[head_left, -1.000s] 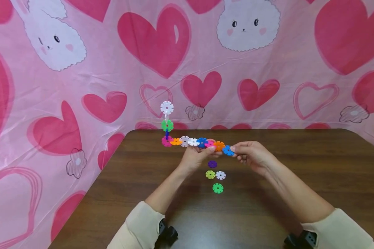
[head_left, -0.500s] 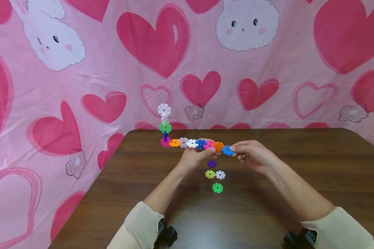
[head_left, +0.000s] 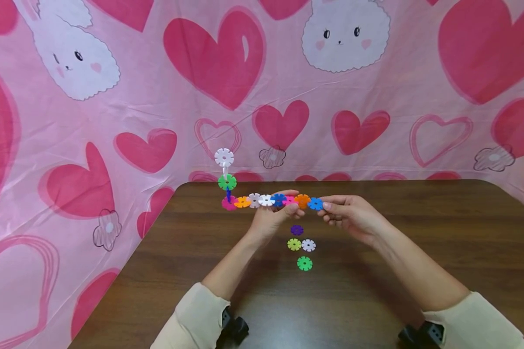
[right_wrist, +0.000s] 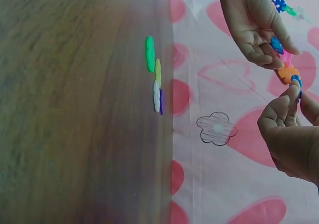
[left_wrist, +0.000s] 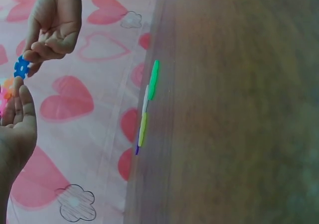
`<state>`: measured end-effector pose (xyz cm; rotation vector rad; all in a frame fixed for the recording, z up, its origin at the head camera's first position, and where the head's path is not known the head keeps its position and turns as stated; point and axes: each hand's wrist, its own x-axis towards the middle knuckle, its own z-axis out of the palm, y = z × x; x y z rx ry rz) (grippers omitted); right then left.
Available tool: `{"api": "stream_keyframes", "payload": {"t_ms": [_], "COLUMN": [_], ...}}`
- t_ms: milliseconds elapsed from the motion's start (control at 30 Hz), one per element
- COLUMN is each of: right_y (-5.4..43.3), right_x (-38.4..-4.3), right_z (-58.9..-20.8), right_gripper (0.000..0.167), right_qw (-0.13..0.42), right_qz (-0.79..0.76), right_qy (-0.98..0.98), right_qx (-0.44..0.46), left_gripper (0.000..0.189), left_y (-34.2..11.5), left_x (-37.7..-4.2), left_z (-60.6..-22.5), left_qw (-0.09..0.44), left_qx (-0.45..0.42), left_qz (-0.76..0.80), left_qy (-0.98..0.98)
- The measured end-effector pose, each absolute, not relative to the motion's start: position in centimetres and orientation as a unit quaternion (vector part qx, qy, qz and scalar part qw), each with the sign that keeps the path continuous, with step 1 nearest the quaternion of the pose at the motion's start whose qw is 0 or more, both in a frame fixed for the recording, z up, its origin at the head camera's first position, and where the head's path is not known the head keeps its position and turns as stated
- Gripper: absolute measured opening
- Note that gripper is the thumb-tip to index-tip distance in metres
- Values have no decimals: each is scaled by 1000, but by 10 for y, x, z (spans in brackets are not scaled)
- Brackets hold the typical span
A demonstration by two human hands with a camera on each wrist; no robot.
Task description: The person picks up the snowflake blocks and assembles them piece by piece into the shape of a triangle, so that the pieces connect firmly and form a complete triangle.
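Note:
A chain of notched plastic discs [head_left: 267, 200] hangs above the table, running level in several colours. At its left end a magenta disc [head_left: 229, 203] bears an upright branch with a green disc [head_left: 227, 182] and a white disc [head_left: 224, 157] on top. My left hand [head_left: 270, 219] grips the chain near the pink disc [head_left: 290, 200], thumb in front and fingers behind. With thumb and fingers my right hand [head_left: 353, 215] pinches the blue disc [head_left: 316, 203] at the right end, beside the orange disc [head_left: 302, 201]. In the right wrist view this blue disc [right_wrist: 296, 79] shows between the fingertips.
On the brown wooden table [head_left: 157, 291] lie loose discs: purple [head_left: 297, 230], yellow [head_left: 294, 244], white [head_left: 308, 245] and green [head_left: 304, 263], just below the hands. A pink cloth [head_left: 288, 82] with hearts and rabbits hangs behind the table.
The chain has levelled: its right end has risen slightly, and its left end with the upright branch has dropped and shifted left. Both hands keep their hold; the loose discs stay put.

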<state>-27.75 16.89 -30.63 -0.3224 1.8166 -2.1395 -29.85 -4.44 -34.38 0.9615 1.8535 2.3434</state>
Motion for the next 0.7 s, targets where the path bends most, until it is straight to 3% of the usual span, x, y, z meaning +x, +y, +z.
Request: {"api": "stream_keyframes", "payload": {"t_ms": [100,333,700], "right_y": [168,163,158], "right_x": [-278,-277,-275], "right_z": [-308,-308,-301], "right_gripper": [15,22,20], "right_qw": [162,150,124], "right_qz": [-759,-773,-751], "right_qy": [620,611,646], "right_qx": [-114,-80,-61], "left_gripper": [66,20,27], "left_y": [-44,-41,-40], "left_x": [-299,-297,-296], "left_z": [-344,-341,-343], "left_qw": [6,41,57], "left_qx": [309,301,253], "left_qz": [747,756,760], "left_qy": [588,580,596]}}
